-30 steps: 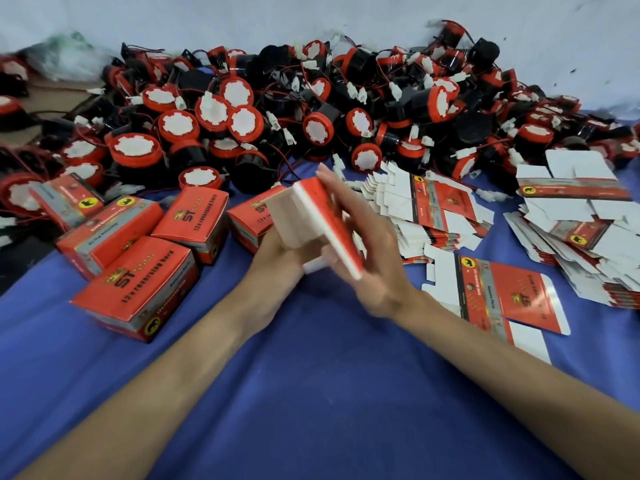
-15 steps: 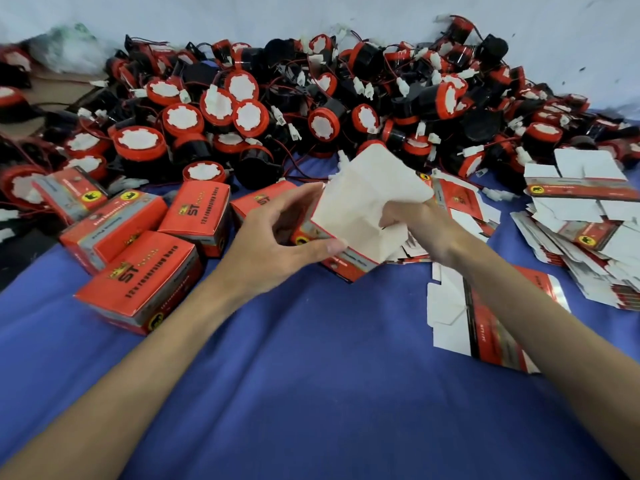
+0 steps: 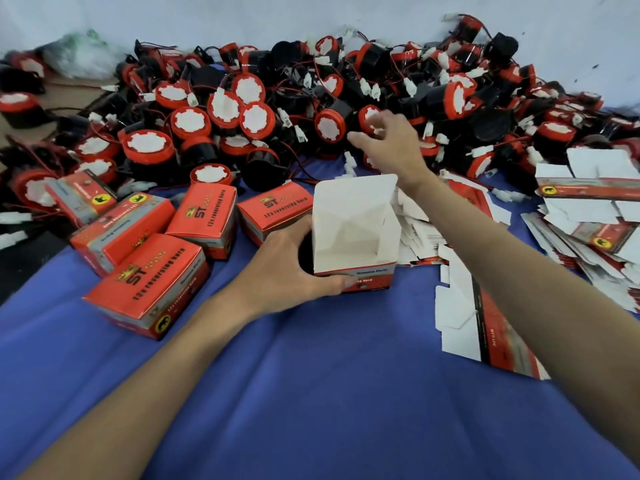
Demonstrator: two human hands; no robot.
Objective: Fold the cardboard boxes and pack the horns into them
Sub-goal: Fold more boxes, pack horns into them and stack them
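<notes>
An erected red cardboard box (image 3: 353,233) stands on the blue cloth, its top open and its white inside showing, with nothing in it. My left hand (image 3: 294,265) grips its left and front sides. My right hand (image 3: 388,140) reaches over the box to the big pile of red-and-black horns (image 3: 329,109) at the back. Its fingers are spread and bent around a red-rimmed horn (image 3: 369,116) at the pile's front edge. Whether they grip it is not plain.
Several closed red boxes (image 3: 152,278) lie left of the open one. Flat unfolded box blanks lie in stacks at the right (image 3: 595,230) and behind the open box (image 3: 422,233), with one blank nearer me (image 3: 485,327). Blue cloth (image 3: 329,393) covers the foreground.
The blank that both hands were folding now stands as an open box on the cloth, held by my left hand alone. My right hand has let go and reached forward to the horn pile.
</notes>
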